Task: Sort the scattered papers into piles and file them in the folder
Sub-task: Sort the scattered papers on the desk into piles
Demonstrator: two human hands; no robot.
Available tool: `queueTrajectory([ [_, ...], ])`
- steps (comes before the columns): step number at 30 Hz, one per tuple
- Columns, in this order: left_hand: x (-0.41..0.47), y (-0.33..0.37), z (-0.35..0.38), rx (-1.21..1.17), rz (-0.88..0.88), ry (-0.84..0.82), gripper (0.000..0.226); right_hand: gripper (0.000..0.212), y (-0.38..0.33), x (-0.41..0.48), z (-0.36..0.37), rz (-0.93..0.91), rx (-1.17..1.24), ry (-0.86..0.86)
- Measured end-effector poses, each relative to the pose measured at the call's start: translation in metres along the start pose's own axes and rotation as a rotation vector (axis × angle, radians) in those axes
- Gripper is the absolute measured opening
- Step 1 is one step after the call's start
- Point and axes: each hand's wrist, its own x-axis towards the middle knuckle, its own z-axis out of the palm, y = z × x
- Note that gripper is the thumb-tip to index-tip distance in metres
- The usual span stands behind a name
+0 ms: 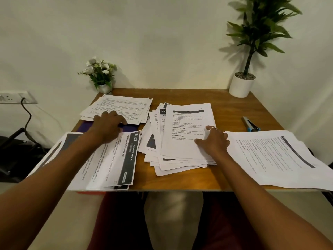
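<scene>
Several paper piles lie on the wooden table [234, 107]. A loose central heap [185, 127] has a text sheet on top, and my right hand [213, 140] rests on that sheet's lower right part with fingers spread. A pile with table-printed sheets [124, 107] sits at the back left. A pile headed "3667 Dressing Table" [115, 163] lies at the front left. Between these two a purple folder [131, 127] shows, and my left hand [108, 123] is over it with fingers curved onto its edge. Another pile [275, 159] lies at the right.
A small flower pot [101, 74] stands at the table's back left corner and a tall potted plant [242, 85] at the back right. A stapler [251, 124] lies right of the central heap. A wall socket with a cable [16, 97] is at the left.
</scene>
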Motion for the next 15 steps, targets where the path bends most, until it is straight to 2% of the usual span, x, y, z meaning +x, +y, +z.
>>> queueTrajectory([
  [4,-0.008,0.058,0.004,-0.454,0.074,0.055,0.015,0.072,0.002,0.005,-0.003,-0.011,0.139,0.077],
  [6,-0.009,0.087,0.013,-0.577,0.066,0.045,0.014,0.067,0.002,0.006,-0.006,-0.022,0.19,0.119],
  [9,-0.003,0.121,0.027,-0.621,0.023,0.006,0.023,0.054,0.007,0.008,-0.005,-0.056,0.218,0.16],
  [12,0.006,0.143,0.04,-0.595,-0.061,-0.007,0.044,0.045,0.014,0.012,-0.002,-0.054,0.254,0.158],
  [15,0.007,0.162,0.052,-0.575,-0.138,-0.003,0.058,0.048,0.02,0.011,0.001,-0.033,0.233,0.101],
])
